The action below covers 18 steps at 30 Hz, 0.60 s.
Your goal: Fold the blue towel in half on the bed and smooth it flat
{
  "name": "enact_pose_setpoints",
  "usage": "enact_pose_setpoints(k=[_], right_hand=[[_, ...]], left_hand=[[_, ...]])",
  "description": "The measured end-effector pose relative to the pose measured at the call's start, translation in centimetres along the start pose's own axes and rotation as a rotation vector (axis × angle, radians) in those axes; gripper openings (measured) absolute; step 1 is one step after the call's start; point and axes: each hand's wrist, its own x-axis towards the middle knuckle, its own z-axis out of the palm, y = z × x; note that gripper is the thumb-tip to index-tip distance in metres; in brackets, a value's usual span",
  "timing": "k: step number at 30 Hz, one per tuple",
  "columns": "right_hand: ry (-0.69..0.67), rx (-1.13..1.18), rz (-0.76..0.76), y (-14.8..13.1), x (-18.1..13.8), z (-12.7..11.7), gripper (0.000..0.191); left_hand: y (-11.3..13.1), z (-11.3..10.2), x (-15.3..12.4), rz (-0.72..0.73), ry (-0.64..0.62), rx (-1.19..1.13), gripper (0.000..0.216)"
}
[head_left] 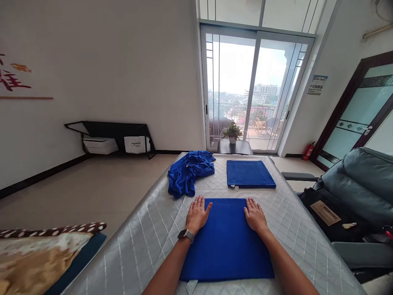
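A blue towel (229, 241) lies spread flat and smooth in front of me, its white tag at the near left corner. My left hand (197, 214) rests open on its far left corner, a watch on that wrist. On the far right corner lies my right hand (254, 213), also open, fingers stretched forward. Beyond, to the right, a neatly folded blue towel (250, 174) has a small white tag at its near edge. A crumpled heap of blue towels (192, 172) sits at the far left; how many are in it I cannot tell.
Everything lies on a silver quilted mattress (141, 241). A dark armchair (350, 180) holding a black bag stands to the right. Low at left is a patterned blanket (39, 258). A potted plant (232, 132) stands on a chair beyond the far edge, before sliding glass doors.
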Motion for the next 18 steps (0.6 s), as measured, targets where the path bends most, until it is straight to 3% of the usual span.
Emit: enact_pose_setpoints(k=[5,13,15,18], right_hand=[[0.048,-0.074,0.001,-0.7,-0.7,-0.9,0.063],[0.026,-0.041,-0.009,-1.0,-5.1,-0.7,0.064],[0.006,-0.038,0.001,-1.0,-5.8,-0.2,0.065],[-0.004,-0.035,0.021,-0.9,-6.1,0.2,0.065]], left_hand=[[0.8,-0.6,-0.2,-0.021,0.015,-0.046,0.078],[1.0,-2.4,-0.1,-0.032,0.001,-0.028,0.081],[2.7,-3.1,-0.2,-0.036,0.02,-0.052,0.081],[8.2,-3.8,-1.1,0.09,-0.022,-0.156,0.077]])
